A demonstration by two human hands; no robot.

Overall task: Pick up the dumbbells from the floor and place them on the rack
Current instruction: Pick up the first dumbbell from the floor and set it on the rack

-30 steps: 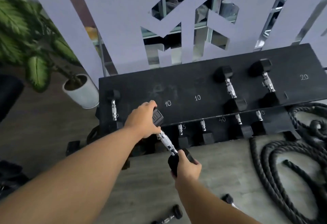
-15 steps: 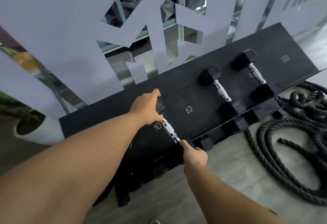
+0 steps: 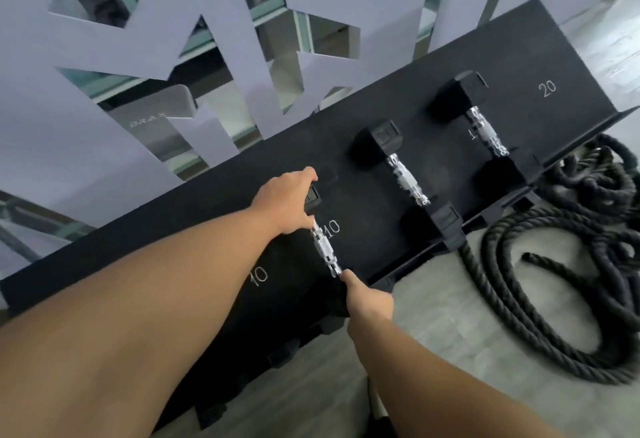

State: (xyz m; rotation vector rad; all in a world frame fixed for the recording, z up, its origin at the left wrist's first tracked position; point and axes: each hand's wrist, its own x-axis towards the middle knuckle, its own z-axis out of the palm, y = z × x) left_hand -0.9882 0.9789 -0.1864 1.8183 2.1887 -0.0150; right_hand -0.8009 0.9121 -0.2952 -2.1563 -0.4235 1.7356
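A black hex dumbbell with a chrome handle (image 3: pixel 325 250) lies on the black rack's top shelf (image 3: pixel 367 230), beside a painted "10". My left hand (image 3: pixel 287 200) grips its far head. My right hand (image 3: pixel 369 301) grips its near head at the shelf's front lip; that head is hidden under my fingers. Two more dumbbells rest on the same shelf to the right, one in the middle (image 3: pixel 405 178) and one near the "20" mark (image 3: pixel 485 128).
A thick black battle rope (image 3: pixel 554 285) lies coiled on the grey floor right of the rack. A lavender cut-out wall panel (image 3: pixel 156 39) stands right behind the rack. A lower rack shelf edge (image 3: pixel 277 354) shows below my arms.
Both hands carried the dumbbell up from in front of the rack and onto the top shelf by the "10" mark. The view has swung closer and tilted.
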